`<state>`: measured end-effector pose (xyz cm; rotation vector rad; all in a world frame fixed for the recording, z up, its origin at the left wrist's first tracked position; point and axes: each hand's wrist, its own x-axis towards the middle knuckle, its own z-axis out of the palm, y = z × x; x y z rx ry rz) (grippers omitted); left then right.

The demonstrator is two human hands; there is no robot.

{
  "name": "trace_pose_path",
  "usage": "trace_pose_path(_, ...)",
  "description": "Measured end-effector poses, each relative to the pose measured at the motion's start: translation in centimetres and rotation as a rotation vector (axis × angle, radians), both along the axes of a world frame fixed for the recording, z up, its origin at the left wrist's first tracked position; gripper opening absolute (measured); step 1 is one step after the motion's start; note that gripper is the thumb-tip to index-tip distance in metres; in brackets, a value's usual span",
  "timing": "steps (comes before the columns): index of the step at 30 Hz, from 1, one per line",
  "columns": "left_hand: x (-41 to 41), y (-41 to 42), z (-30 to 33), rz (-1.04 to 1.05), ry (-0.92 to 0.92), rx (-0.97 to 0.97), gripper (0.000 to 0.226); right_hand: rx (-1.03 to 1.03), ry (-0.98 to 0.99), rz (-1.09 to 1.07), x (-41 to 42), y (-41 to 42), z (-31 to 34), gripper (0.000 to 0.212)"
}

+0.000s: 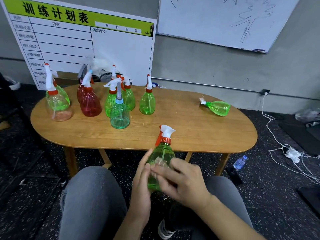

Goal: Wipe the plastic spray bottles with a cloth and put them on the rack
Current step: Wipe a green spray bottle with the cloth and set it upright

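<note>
A green spray bottle (161, 156) with a white and red trigger head stands upright between my knees, in front of the table's near edge. My left hand (141, 177) holds its left side with the fingers curved around the body. My right hand (181, 179) lies across its front, blurred, fingers pressing a small pale scrap (160, 161) against the plastic; whether this is a cloth I cannot tell. Several more spray bottles stand on the wooden table (190, 134): green ones, a red one (90, 103), a teal one (120, 113). One green bottle (217, 107) lies on its side at the right.
A printed schedule board (86, 44) leans on the wall behind the table, beside a whiteboard (216, 19). White cables and a power strip (292, 153) lie on the speckled floor at the right, with a small water bottle (239, 162). No rack is in view.
</note>
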<state>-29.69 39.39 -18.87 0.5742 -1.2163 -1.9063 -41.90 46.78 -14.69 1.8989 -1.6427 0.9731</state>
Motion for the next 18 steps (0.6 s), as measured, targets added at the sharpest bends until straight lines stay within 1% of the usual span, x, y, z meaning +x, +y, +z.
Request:
trace_pose_path(3, -0.2, 0.0, -0.2, -0.004, -0.019, -0.021, 0.053, 0.012, -0.274, -0.145, -1.6, -2.0, 1.1, 0.029)
trace_pose_path(5, -0.2, 0.0, -0.3, -0.007, -0.02, -0.001, 0.054, 0.033, -0.442, -0.177, -2.4, -2.9, 1.2, 0.033)
trace_pose_path(7, -0.2, -0.1, -0.5, -0.01, -0.014, 0.014, 0.054, 0.031, -0.532, -0.141, -2.1, -3.0, 0.9, 0.033)
trace_pose_path(8, -0.2, -0.1, -0.5, -0.01, -0.011, 0.017, 0.054, 0.021, -0.536, -0.133, -1.6, -2.7, 0.7, 0.032)
trace_pose_path(10, -0.2, -0.1, -0.3, -0.003, -0.005, 0.03, 0.054, 0.003, -0.492, -0.123, -0.7, -1.8, 0.4, 0.029)
trace_pose_path(11, -0.1, -0.1, -0.2, -0.004, 0.006, 0.037, 0.052, -0.003, -0.44, -0.112, -0.3, -1.3, 0.3, 0.028)
trace_pose_path(13, 0.0, -0.1, 0.0, 0.002, 0.039, 0.058, 0.047, 0.001, -0.295, -0.05, 0.7, -0.1, -0.4, 0.025)
trace_pose_path(16, 0.3, 0.2, 0.4, -0.007, 0.091, 0.093, 0.045, 0.057, -0.015, 0.078, 1.7, 1.6, -2.1, 0.022)
trace_pose_path(18, 0.4, 0.3, 0.8, -0.011, 0.095, 0.086, 0.049, 0.052, 0.078, 0.095, 1.7, 2.2, -2.8, 0.023)
